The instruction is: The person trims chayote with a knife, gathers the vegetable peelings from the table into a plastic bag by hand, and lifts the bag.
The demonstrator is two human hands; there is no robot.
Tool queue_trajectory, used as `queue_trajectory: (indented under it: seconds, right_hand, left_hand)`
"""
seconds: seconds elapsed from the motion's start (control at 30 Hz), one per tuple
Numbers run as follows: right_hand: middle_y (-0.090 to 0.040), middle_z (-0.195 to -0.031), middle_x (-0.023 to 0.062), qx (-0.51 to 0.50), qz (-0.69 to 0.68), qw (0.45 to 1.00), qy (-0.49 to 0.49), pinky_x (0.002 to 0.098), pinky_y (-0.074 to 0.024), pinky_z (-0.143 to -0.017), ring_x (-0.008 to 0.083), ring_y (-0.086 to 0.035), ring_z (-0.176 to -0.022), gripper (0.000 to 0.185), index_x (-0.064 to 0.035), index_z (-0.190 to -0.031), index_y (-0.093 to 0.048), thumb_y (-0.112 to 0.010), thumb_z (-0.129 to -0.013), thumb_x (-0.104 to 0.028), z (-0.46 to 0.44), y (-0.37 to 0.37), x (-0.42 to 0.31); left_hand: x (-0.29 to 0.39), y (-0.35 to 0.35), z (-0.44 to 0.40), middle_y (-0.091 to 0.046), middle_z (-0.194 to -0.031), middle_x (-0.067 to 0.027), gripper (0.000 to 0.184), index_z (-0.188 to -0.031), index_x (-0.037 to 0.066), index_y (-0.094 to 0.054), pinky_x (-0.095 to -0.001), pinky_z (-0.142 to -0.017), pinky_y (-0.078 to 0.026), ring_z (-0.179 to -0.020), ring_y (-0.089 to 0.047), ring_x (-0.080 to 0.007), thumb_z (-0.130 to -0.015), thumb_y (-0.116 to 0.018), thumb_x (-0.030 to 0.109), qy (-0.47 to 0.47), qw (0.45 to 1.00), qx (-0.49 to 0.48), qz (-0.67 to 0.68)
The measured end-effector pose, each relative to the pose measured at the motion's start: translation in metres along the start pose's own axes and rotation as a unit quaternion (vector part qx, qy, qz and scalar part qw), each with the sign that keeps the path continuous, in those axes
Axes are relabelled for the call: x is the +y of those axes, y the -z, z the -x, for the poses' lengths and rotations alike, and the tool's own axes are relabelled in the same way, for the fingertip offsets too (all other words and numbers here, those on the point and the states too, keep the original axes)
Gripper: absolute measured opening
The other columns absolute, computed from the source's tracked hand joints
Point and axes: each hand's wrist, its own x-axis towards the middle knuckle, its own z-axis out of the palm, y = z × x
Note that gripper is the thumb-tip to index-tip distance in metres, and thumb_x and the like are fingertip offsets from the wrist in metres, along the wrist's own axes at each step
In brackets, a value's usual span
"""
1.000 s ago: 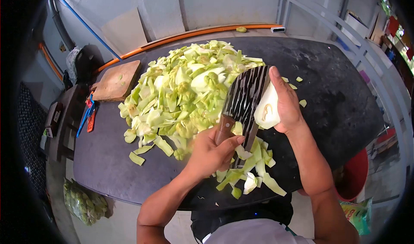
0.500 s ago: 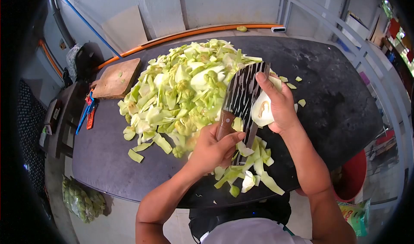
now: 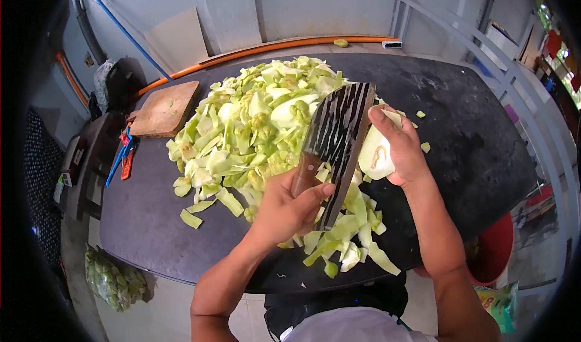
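Presently held, over the dark table (image 3: 478,130): one cleaver (image 3: 339,139), its handle (image 3: 307,175) clamped by the fingers of the left hand (image 3: 283,209); one pale vegetable piece (image 3: 375,159), gripped by the thumb and fingers of the right hand (image 3: 405,151), just right of the blade. The right thumb could be cut, should the blade slip. Containers: clear bag (image 3: 100,260), near left, filled with green vegetables (image 3: 114,281); red bucket (image 3: 501,242), near right, contents unclear.

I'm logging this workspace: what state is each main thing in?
Knife: unsheathed, tilted
Vegetable: cut, pale inside exposed
Left hand: closed on knife
Right hand: curled around vegetable
Table: partly covered
Pile: loose, heaped
Board: lying beside pile
Bag: filled, on floor
Bin: open-topped, partly hidden
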Motion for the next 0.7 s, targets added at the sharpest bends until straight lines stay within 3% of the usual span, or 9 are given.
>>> queue_trajectory:
  seconds: [0.3,0.47,0.7]
  right_hand:
    - [-0.071,-0.105,0.0034,-0.02,0.002,1.0,-0.022,0.0276,-0.0547,-0.078,0.0096,-0.067,-0.091,0.033,-0.0047,-0.117,-0.065,-0.078,-0.09,-0.019,0.005,-0.007,0.008]
    - [-0.071,-0.101,0.0032,-0.006,0.024,1.0,-0.011,0.0272,-0.0548,-0.074,0.0094,-0.067,-0.085,0.033,-0.0045,-0.114,-0.066,-0.079,-0.089,-0.019,0.003,-0.002,0.001]
    - [-0.071,-0.1,0.0031,-0.016,0.028,0.999,-0.006,0.0268,-0.0543,-0.074,0.0093,-0.067,-0.083,0.031,-0.0043,-0.112,-0.066,-0.079,-0.088,-0.018,0.001,-0.002,0.007]
  left_hand:
    - [-0.009,-0.007,-0.003,-0.044,-0.053,0.0015,0.02,-0.087,0.005,-0.053,-0.0274,-0.035,-0.03,-0.038,-0.038,-0.0083,-0.095,-0.07,0.011,0.002,1.0,0.003,-0.028]
    - [0.001,-0.012,0.002,-0.045,-0.054,0.0019,0.02,-0.086,0.004,-0.054,-0.0265,-0.036,-0.031,-0.039,-0.039,-0.0077,-0.094,-0.071,0.012,-0.057,0.996,0.045,-0.06]
    - [-0.003,-0.004,-0.001,-0.044,-0.054,0.0023,0.019,-0.091,0.004,-0.054,-0.0263,-0.037,-0.033,-0.039,-0.039,-0.0074,-0.094,-0.07,0.012,-0.037,0.997,0.029,-0.066]
